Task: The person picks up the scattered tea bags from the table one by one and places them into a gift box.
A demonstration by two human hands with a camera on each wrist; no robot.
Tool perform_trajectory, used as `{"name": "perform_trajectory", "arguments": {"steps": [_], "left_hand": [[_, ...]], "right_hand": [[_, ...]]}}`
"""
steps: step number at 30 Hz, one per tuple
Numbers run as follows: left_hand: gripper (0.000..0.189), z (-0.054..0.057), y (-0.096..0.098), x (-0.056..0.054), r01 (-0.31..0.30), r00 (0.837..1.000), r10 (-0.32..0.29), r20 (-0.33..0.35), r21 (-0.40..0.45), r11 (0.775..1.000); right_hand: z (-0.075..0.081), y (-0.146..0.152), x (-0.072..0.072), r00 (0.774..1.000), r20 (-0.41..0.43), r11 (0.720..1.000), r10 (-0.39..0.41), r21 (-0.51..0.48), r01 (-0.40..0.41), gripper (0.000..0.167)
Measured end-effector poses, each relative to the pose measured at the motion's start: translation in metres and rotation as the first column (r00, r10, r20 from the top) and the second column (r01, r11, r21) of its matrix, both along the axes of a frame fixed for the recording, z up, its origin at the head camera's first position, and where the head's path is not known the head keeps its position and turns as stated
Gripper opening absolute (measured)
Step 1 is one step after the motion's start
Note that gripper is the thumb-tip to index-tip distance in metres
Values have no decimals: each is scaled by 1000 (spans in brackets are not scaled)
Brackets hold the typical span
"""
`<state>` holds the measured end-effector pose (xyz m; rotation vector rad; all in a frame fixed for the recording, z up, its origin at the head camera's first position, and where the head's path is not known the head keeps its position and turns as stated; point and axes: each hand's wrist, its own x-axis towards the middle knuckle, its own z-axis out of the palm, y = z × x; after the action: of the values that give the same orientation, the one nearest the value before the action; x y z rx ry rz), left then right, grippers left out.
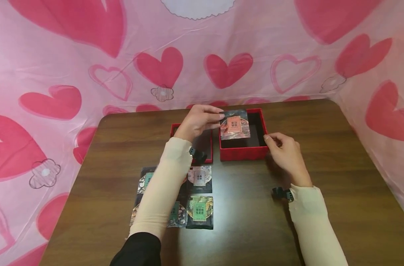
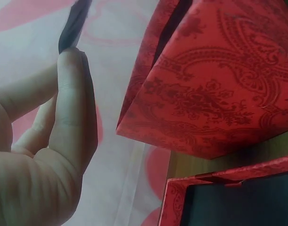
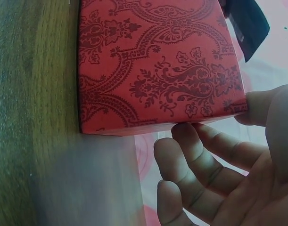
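My left hand [image 1: 202, 120] pinches a tea sachet [image 1: 235, 125] by its left edge, holding it upright over the red box [image 1: 244, 154]. The sachet has an orange label and a dark top; in the left wrist view only its thin dark edge [image 2: 77, 23] shows above the fingertips. My right hand [image 1: 286, 153] grips the box's right front corner. In the right wrist view, the thumb [image 3: 257, 109] lies at the rim and bent fingers touch the adjoining side. Dark inner walls show inside the open box.
Left of the box lies a shallow red tray or lid [image 1: 208, 146] with a dark inside, partly behind my left wrist. Several tea sachets lie in rows nearer me, including a green-labelled one [image 1: 200, 212] and a pale one [image 1: 200, 179]; my left forearm covers some. A heart-patterned cloth [image 1: 228, 70] hangs behind the table.
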<state>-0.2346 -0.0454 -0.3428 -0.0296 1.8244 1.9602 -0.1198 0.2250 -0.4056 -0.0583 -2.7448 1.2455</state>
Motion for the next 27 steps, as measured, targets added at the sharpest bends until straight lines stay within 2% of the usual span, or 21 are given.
{"name": "perform_trajectory", "arguments": {"steps": [8, 11, 13, 16, 19, 23, 27], "left_hand": [[19, 2, 0, -1, -2, 1000, 2, -3, 12, 1000], [21, 3, 1, 0, 25, 1000, -25, -11, 13, 1000], [24, 3, 0, 0, 50, 999, -51, -18, -15, 999], [30, 4, -7, 2, 76, 995, -83, -56, -125, 989], [33, 6, -16, 4, 72, 992, -91, -90, -196, 978], [32, 10, -28, 7, 60, 990, -82, -118, -175, 983], [30, 12, -40, 10, 49, 990, -72, -118, -186, 981]], "right_hand": [[0, 1, 1, 1000, 16, 1000, 11, -11, -10, 45], [-1, 1, 0, 1000, 5, 1000, 14, -11, -14, 45], [-1, 1, 0, 1000, -1, 1000, 18, -9, -18, 45], [-1, 1, 0, 1000, -6, 1000, 25, -5, -25, 44], [0, 2, 1, 1000, -10, 1000, 28, -1, -28, 43], [1, 2, 1, 1000, -11, 1000, 27, 4, -27, 43], [0, 2, 2, 1000, -4, 1000, 22, 4, -22, 45]]}}
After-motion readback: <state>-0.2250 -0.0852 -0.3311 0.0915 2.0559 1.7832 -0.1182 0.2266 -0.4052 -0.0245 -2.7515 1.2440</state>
